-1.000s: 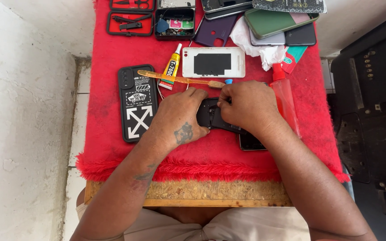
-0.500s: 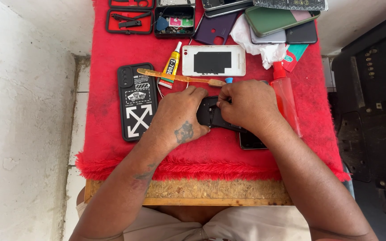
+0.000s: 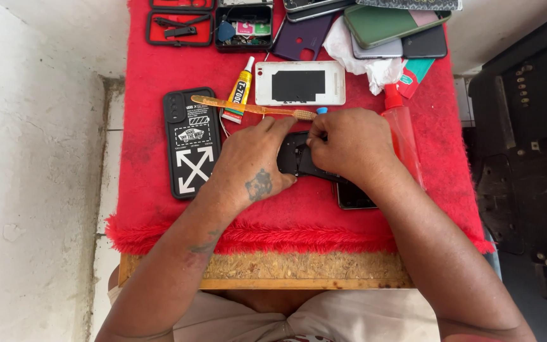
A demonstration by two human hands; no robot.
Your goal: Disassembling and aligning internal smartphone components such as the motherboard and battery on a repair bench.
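Together, 2 hands (image 3: 305,152) grip 1 dark phone (image 3: 299,161) — 1 toothbrush (image 3: 254,108) beside.

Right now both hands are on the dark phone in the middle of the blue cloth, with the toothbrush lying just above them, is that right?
Not quite: the cloth is red, not blue. The head view shows it. The rest holds: the left hand and the right hand are both on the dark phone in the middle of the cloth, with the toothbrush lying just above them.

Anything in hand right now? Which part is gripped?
Both hands are on the dark flat phone part: left hand steadies its left end, right hand covers the right, fingers pinching its top edge. Exact grip is hidden.
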